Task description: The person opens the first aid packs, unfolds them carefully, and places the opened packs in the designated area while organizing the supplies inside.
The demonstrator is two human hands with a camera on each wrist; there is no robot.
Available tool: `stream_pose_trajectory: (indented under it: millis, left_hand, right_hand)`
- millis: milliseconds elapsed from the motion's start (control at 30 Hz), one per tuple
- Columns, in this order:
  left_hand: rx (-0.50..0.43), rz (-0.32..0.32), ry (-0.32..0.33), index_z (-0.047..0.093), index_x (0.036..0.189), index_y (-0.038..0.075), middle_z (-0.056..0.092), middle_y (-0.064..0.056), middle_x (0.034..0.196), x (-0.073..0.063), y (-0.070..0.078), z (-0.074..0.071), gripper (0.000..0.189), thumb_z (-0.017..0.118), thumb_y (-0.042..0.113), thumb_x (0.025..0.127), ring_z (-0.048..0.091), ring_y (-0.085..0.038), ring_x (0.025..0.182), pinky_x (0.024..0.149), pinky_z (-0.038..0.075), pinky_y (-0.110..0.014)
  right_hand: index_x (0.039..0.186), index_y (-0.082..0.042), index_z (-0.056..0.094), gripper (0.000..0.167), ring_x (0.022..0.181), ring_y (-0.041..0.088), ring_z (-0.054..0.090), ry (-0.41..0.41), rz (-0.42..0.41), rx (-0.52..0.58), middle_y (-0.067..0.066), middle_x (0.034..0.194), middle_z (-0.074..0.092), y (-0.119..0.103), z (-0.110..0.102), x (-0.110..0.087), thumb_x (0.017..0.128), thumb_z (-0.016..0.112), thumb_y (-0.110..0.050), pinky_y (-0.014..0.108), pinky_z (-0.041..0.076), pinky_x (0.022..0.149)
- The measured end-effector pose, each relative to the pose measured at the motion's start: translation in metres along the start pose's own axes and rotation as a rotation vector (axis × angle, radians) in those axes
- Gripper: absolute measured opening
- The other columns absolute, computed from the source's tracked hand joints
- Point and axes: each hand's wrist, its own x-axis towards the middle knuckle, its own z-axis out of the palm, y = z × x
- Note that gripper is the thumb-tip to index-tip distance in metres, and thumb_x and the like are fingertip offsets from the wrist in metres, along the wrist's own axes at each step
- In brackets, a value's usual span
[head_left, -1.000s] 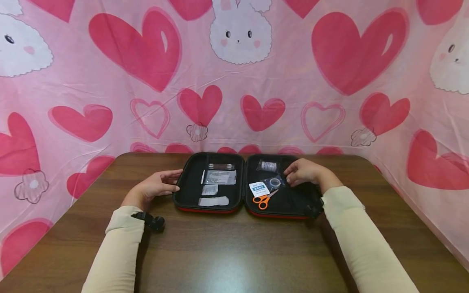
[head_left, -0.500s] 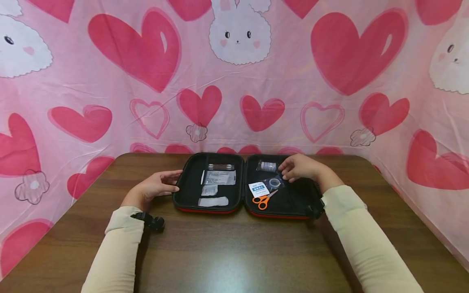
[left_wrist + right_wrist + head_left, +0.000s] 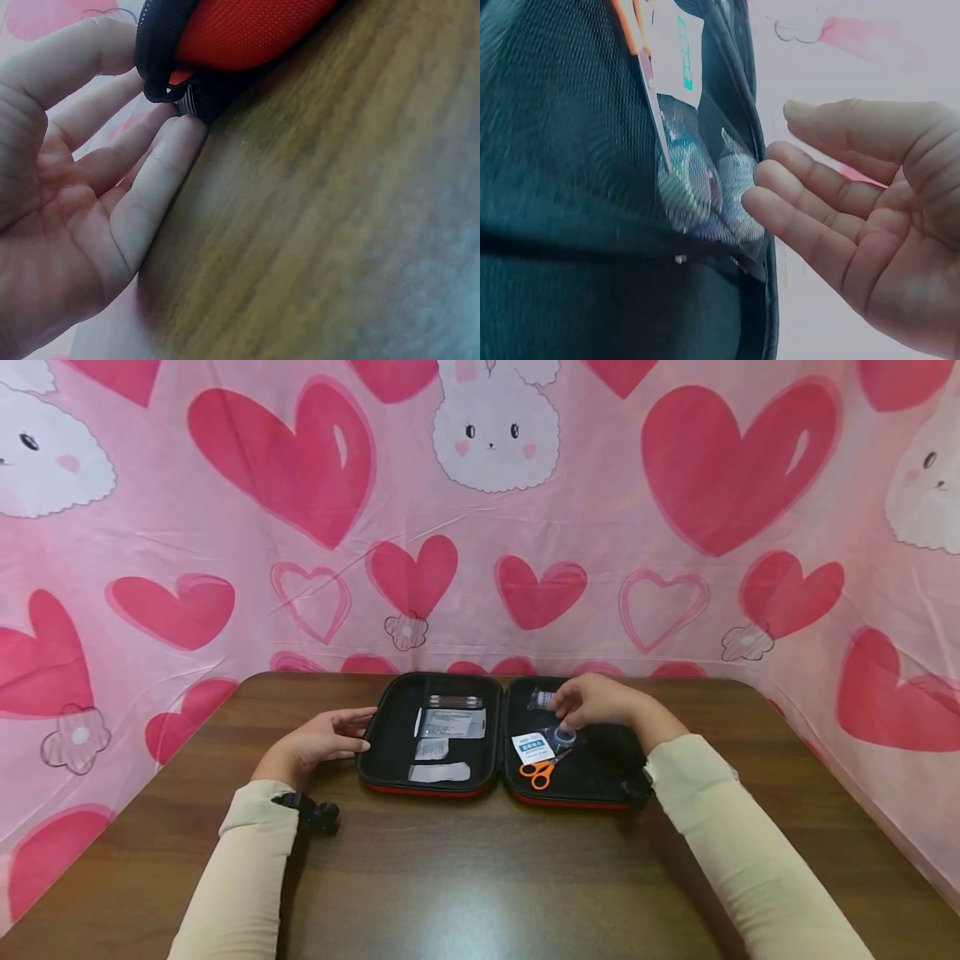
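A black zip case (image 3: 390,727) with a red outside lies unfolded on the table. My left hand (image 3: 322,742) is at its left edge, fingers fairly straight and fingertips right at the zipped rim, as the left wrist view also shows. Over the right half hovers my right hand (image 3: 603,703), fingers loosely bent with nothing between them. Beneath and beside it are a wrapped bandage roll (image 3: 739,187), a bagged tape roll (image 3: 564,737), a white-and-blue packet (image 3: 531,745) and orange-handled scissors (image 3: 538,775). A dark mesh pocket (image 3: 570,135) covers part of that half.
Inside the left half lie thin wrapped sticks (image 3: 456,702), a clear flat packet (image 3: 453,724), a small white sachet (image 3: 432,749) and a long white strip packet (image 3: 440,772). The brown wooden table (image 3: 465,877) backs onto a pink heart-print cloth (image 3: 480,527).
My right hand has moved left across the right half of the case, toward the bandage roll, and now partly covers it. My left hand stays at the case's edge.
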Motion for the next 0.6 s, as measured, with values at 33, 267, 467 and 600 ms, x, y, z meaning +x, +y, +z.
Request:
stream_pose_trajectory:
  millis: [33,267,467,600]
  left_hand:
    - [-0.001,0.003,-0.006,0.034,0.151,0.005,0.039,-0.027,0.147,0.0,0.0,0.0,0.075,0.073,0.006,0.086,0.05,-0.033,0.123,0.092,0.052,-0.037]
    - [-0.015,-0.002,-0.004,0.035,0.15,0.004,0.04,-0.026,0.147,0.0,0.001,0.0,0.075,0.073,0.005,0.086,0.051,-0.031,0.122,0.093,0.051,-0.038]
    - [-0.013,0.006,-0.011,0.035,0.15,0.004,0.04,-0.026,0.146,0.001,0.001,0.0,0.075,0.072,0.005,0.086,0.051,-0.03,0.12,0.095,0.049,-0.039]
    - [-0.015,0.007,-0.013,0.034,0.15,0.003,0.04,-0.027,0.146,0.0,0.001,0.0,0.075,0.072,0.004,0.086,0.051,-0.031,0.12,0.095,0.049,-0.039]
  right_hand:
    - [0.115,0.007,0.065,0.037,0.09,0.022,0.064,-0.005,-0.007,-0.009,0.021,0.106,0.068,-0.002,0.001,0.002,0.082,0.075,-0.003,0.035,0.058,0.077]
    - [0.117,0.004,0.066,0.038,0.089,0.021,0.063,-0.056,-0.015,0.004,0.017,0.106,0.069,-0.005,0.011,0.019,0.082,0.075,-0.006,0.036,0.058,0.073]
    - [0.116,-0.001,0.069,0.036,0.083,0.019,0.062,-0.093,0.031,0.036,0.01,0.101,0.069,-0.005,0.02,0.032,0.081,0.075,-0.003,0.036,0.056,0.069]
    - [0.115,-0.002,0.07,0.037,0.088,0.018,0.062,-0.13,0.047,0.033,0.009,0.102,0.067,-0.004,0.024,0.037,0.078,0.076,-0.002,0.033,0.055,0.073]
